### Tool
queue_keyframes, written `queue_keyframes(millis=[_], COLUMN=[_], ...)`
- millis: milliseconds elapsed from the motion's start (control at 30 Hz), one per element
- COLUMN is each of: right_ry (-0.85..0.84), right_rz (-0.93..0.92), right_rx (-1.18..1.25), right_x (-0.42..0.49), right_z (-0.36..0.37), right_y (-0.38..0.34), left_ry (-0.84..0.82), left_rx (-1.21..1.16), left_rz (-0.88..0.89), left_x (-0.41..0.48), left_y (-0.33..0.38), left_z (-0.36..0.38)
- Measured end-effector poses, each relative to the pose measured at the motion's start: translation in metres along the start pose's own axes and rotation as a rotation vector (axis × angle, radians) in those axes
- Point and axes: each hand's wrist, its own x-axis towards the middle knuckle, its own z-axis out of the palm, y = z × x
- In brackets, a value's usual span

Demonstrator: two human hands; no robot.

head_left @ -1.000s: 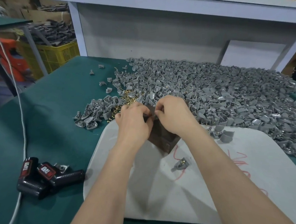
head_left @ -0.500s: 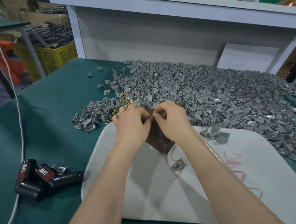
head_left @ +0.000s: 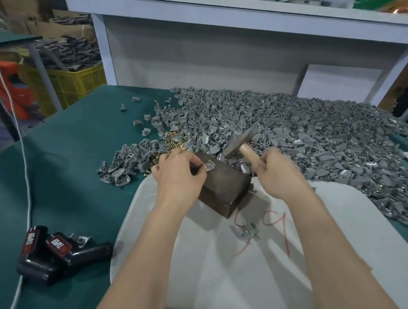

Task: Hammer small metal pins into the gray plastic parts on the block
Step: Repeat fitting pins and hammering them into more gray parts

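Head view — gray part pinched in left fingers; atop block.

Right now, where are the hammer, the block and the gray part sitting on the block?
hammer (head_left: 238,141): head view, on its metal head.
block (head_left: 224,180): head view, on its bare top face.
gray part (head_left: 210,164): head view, on its curved shell at the block's far end.

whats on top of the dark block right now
One gray plastic part sits on the block near its far edge, pinched by the left hand. Whether a pin is in it is hidden by the fingers.
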Motion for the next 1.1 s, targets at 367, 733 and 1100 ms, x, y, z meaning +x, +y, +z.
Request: queue_keyframes(millis=[367, 733, 1100], right_ry=[0.317, 0.134, 0.217], right_rz=[-0.502, -0.551, -0.541], right_rx=[0.205, 0.128, 0.080], right_x=[-0.038, -0.042, -0.050], right_z=[-0.025, -0.019, -0.018], right_y=[-0.018, -0.013, -0.012], left_ry=[0.016, -0.009, -0.002], left_rx=[-0.030, 0.025, 0.022], left_rz=[-0.008, -0.021, -0.023], left_x=[0.000, 0.000, -0.004], left_y=[0.002, 0.004, 0.002], left_z=[-0.002, -0.002, 0.000])
